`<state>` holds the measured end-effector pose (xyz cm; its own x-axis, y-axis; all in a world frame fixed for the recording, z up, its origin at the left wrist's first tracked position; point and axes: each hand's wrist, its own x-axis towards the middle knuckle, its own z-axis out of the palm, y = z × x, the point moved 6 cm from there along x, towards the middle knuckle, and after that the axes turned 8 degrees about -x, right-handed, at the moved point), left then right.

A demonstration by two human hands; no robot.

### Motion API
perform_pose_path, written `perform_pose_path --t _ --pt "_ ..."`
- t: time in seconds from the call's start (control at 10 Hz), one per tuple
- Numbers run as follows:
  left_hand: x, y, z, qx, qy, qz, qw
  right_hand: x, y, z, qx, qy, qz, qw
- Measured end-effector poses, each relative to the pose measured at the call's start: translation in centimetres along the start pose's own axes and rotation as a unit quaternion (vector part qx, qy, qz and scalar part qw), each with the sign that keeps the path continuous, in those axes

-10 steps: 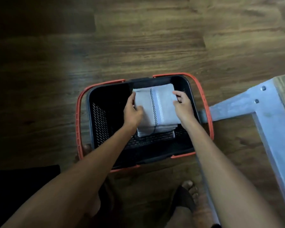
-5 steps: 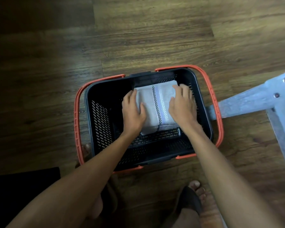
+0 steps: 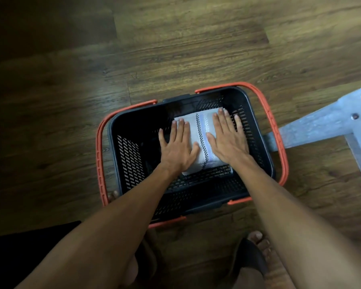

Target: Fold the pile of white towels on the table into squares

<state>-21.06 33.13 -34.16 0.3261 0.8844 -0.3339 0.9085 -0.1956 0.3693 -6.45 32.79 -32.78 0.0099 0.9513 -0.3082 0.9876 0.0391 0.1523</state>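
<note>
A stack of folded white towels (image 3: 199, 132) with a black-and-blue patterned stripe lies inside a black plastic basket (image 3: 129, 159) with orange handles, toward its right half. My left hand (image 3: 176, 148) lies flat on the left part of the top towel, fingers straight and spread. My right hand (image 3: 227, 138) presses flat on the right part, fingers straight and reaching the towel's far edge. Both palms cover most of the stack; only the striped middle and the near edge show.
The basket stands on a dark wooden floor (image 3: 175, 49). A grey metal table leg and frame (image 3: 325, 124) run close to the basket's right side. My feet (image 3: 258, 255) in dark sandals are just in front of the basket.
Both hands went from gripping the stack's sides to lying flat on top of it. The stack has gone down to the basket's bottom, and the view has moved closer.
</note>
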Motion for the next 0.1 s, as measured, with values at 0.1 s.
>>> perform_pose_path --t 0.1 --pt "-1.15 0.82 -2.74 0.019 0.004 0.019 1.000 -1.02 0.00 -2.15 0.032 -0.014 0.001 0.999"
